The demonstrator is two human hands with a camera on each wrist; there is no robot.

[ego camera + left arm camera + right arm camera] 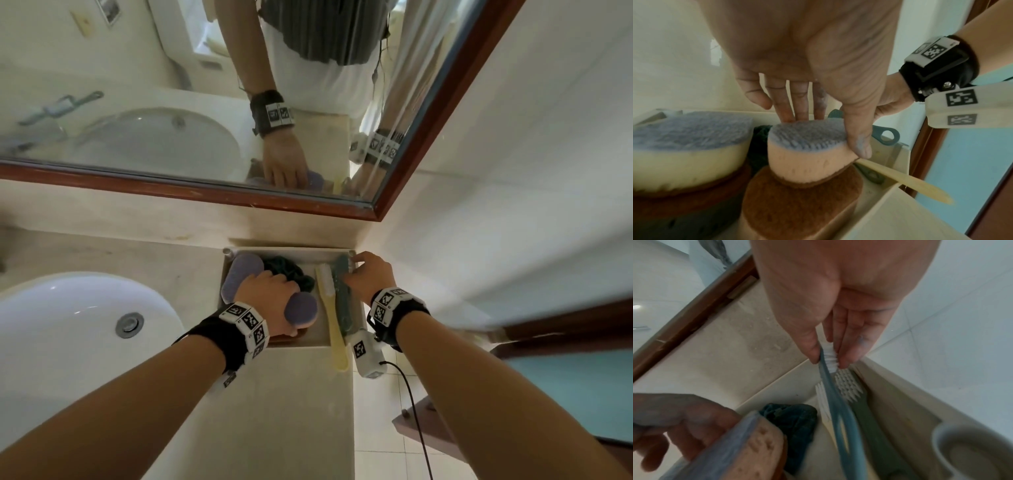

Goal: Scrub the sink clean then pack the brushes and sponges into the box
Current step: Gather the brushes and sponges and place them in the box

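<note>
At the far right end of the counter [274, 411], against the wall under the mirror [205, 102], a shallow white box [291, 251] is seen with both hands inside it. A small purple-topped sponge [301, 308] is gripped by the left hand [270, 298], thumb on one edge and fingers on the other, as the left wrist view shows plainly; it is held just above a brown-topped sponge [801, 201], most of which is hidden under the hand in the head view. A larger purple-topped sponge [239, 274] lies in the box's far left corner, and a dark green scrubber [291, 274] is partly covered behind the left hand. The bristle end of a blue brush [838, 410] is pinched by the right hand [370, 277] between thumb and fingertips, and its handle is blurred in the right wrist view. Beside it, a green brush [863, 410] lies along the right wall of the box, and a yellow brush [334, 325] is laid with its handle sticking out over the near rim. In the head view the blue and green brushes cannot be told apart. To the left, the white sink [68, 325] is cut off by the frame edge, its drain visible. Only the lower torso and forearms of the person are reflected in the mirror.
</note>
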